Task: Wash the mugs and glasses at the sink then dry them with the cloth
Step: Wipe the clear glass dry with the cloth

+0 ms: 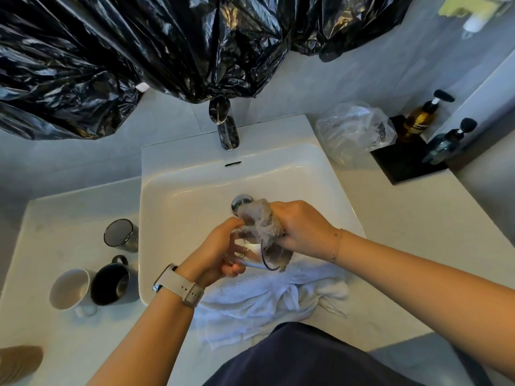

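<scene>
Over the white sink (178, 174), my left hand (220, 252) grips a clear glass (250, 253) tipped on its side, mouth toward the right. My right hand (301, 227) clutches a grey-beige cloth (259, 221) and pushes part of it into the glass's mouth. On the counter to the left stand a dark glass tumbler (121, 235), a black mug (111, 282) and a white mug (69, 289). A white towel (267, 299) lies bunched over the sink's front edge under my hands.
The chrome tap (227, 129) stands at the back with no water running; the drain (241, 201) is just beyond my hands. Black plastic sheeting (139, 51) hangs above. At the right sit a crumpled clear bag (354, 132) and two pump bottles (420, 118) on a black tray (401, 168).
</scene>
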Motion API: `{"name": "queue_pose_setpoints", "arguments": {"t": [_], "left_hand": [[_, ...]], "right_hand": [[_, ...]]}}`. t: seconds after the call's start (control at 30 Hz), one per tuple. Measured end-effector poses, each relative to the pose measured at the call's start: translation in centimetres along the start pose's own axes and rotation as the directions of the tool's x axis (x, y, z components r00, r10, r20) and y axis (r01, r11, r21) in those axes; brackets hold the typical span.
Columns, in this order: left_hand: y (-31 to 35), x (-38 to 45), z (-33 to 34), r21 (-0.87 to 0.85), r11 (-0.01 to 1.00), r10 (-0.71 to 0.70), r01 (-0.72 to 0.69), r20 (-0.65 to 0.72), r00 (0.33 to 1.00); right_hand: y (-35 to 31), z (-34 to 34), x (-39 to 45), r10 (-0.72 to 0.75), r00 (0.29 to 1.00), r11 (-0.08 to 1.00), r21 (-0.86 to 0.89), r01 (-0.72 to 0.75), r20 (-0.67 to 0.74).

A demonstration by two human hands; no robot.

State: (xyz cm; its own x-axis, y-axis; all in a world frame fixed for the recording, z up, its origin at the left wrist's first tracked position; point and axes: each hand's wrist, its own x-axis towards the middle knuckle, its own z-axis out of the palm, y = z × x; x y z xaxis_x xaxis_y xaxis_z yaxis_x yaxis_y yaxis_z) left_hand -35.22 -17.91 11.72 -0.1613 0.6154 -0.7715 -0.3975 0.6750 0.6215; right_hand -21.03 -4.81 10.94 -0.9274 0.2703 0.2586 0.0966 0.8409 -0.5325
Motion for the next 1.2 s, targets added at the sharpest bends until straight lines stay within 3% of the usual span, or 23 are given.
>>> {"name": "queue_pose_setpoints", "arguments": {"t": [0.07, 0.13, 0.17, 0.2, 0.23, 0.27, 0.3, 0.33, 0.4, 0.43, 0.5, 0.57, 0.6, 0.67, 0.73, 0.8, 0.83, 0.9, 0.97, 1.0, 1.03, 1.13, 1.2], "left_hand": [[0.1, -0.1, 0.2, -0.016, 0.994, 0.105, -0.107, -0.101, 0.989], [0.1, 0.0, 0.7, -0.082, 0.968, 0.218, -0.238, -0.202, 0.955], [0.1, 0.0, 0.9, -0.110, 0.944, 0.274, -0.311, -0.259, 0.926], [0.0, 0.2, 1.0, -0.105, 0.916, 0.338, -0.388, -0.323, 0.884], [-0.1, 0.2, 1.1, -0.049, 0.885, 0.411, -0.463, -0.382, 0.827], [-0.3, 0.3, 1.2, 0.039, 0.850, 0.491, -0.525, -0.419, 0.764], [-0.6, 0.4, 1.2, 0.117, 0.814, 0.559, -0.569, -0.428, 0.711], [-0.9, 0.4, 1.2, 0.157, 0.788, 0.599, -0.595, -0.423, 0.680], [-1.4, 0.5, 1.1, 0.096, 0.808, 0.564, -0.582, -0.412, 0.715], [-1.4, 0.5, 1.1, -0.004, 0.841, 0.495, -0.541, -0.400, 0.771], [-1.2, 0.4, 1.0, -0.230, 0.876, 0.349, -0.425, -0.306, 0.886], [-1.1, 0.3, 0.8, -0.378, 0.884, 0.233, -0.277, -0.157, 0.960], [-1.2, 0.2, 0.5, -0.412, 0.889, 0.177, -0.198, -0.088, 0.980], [-1.3, -0.2, 0.1, -0.378, 0.923, 0.075, -0.067, 0.008, 0.997], [-1.3, -0.6, -0.1, -0.270, 0.963, 0.033, -0.025, 0.022, 0.999], [-1.1, -0.7, 0.1, -0.137, 0.985, 0.092, -0.106, -0.101, 0.991], [-1.0, -0.5, 0.4, -0.080, 0.982, 0.156, -0.173, -0.189, 0.970], [-0.7, 0.0, 1.3, -0.045, 0.958, 0.256, -0.283, -0.308, 0.916], [-0.9, 0.3, 2.2, -0.043, 0.918, 0.348, -0.393, -0.385, 0.855], [-1.2, 0.4, 2.6, -0.011, 0.891, 0.410, -0.454, -0.410, 0.815], [-1.5, 0.5, 2.9, 0.026, 0.859, 0.476, -0.511, -0.407, 0.780], [-2.1, 0.4, 3.4, 0.070, 0.799, 0.586, -0.597, -0.310, 0.749], [-1.7, 0.2, 2.0, 0.327, 0.687, 0.725, -0.649, -0.240, 0.646]], "right_hand": [[-0.4, 0.6, -0.2, 0.221, 0.970, 0.964, 0.175, -0.201, -0.103], [-1.4, 1.9, -0.3, 0.545, 0.836, 0.740, 0.502, -0.447, -0.059], [-2.0, 2.6, -0.2, 0.669, 0.739, 0.496, 0.694, -0.522, 0.078], [-2.6, 3.3, -0.2, 0.704, 0.656, 0.177, 0.827, -0.533, 0.272], [-3.2, 3.7, -0.2, 0.647, 0.593, -0.156, 0.844, -0.513, 0.480], [-3.7, 4.0, -0.4, 0.539, 0.559, -0.393, 0.775, -0.495, 0.630], [-4.0, 3.9, -0.7, 0.439, 0.539, -0.520, 0.692, -0.500, 0.719], [-4.1, 3.7, -0.9, 0.369, 0.528, -0.570, 0.635, -0.521, 0.765], [-4.0, 2.9, -0.8, 0.379, 0.507, -0.540, 0.630, -0.558, 0.774], [-3.6, 2.7, -0.6, 0.463, 0.515, -0.422, 0.690, -0.588, 0.722], [-3.0, 1.9, 0.2, 0.668, 0.601, 0.113, 0.738, -0.665, 0.439], [-2.5, 1.0, 0.9, 0.608, 0.786, 0.610, 0.567, -0.554, 0.113], [-2.3, 0.8, 1.0, 0.512, 0.859, 0.754, 0.473, -0.456, 0.011], [-2.0, 0.7, 0.3, 0.336, 0.938, 0.904, 0.309, -0.294, -0.090], [-1.5, 1.1, -0.9, 0.245, 0.964, 0.953, 0.210, -0.219, -0.105], [-1.7, 2.0, -1.8, 0.385, 0.914, 0.887, 0.324, -0.329, -0.125], [-2.1, 2.5, -2.2, 0.520, 0.847, 0.780, 0.465, -0.419, -0.108], [-3.1, 3.4, -2.9, 0.727, 0.678, 0.374, 0.764, -0.526, 0.111], [-3.6, 3.5, -3.3, 0.665, 0.582, -0.128, 0.839, -0.528, 0.468], [-3.7, 3.2, -3.4, 0.585, 0.561, -0.310, 0.801, -0.513, 0.586], [-3.7, 2.9, -3.4, 0.527, 0.546, -0.414, 0.758, -0.504, 0.651], [-3.1, 2.0, -3.1, 0.548, 0.468, -0.449, 0.716, -0.535, 0.693], [-2.8, 1.4, -2.8, 0.588, 0.421, -0.387, 0.697, -0.604, 0.691]]}}
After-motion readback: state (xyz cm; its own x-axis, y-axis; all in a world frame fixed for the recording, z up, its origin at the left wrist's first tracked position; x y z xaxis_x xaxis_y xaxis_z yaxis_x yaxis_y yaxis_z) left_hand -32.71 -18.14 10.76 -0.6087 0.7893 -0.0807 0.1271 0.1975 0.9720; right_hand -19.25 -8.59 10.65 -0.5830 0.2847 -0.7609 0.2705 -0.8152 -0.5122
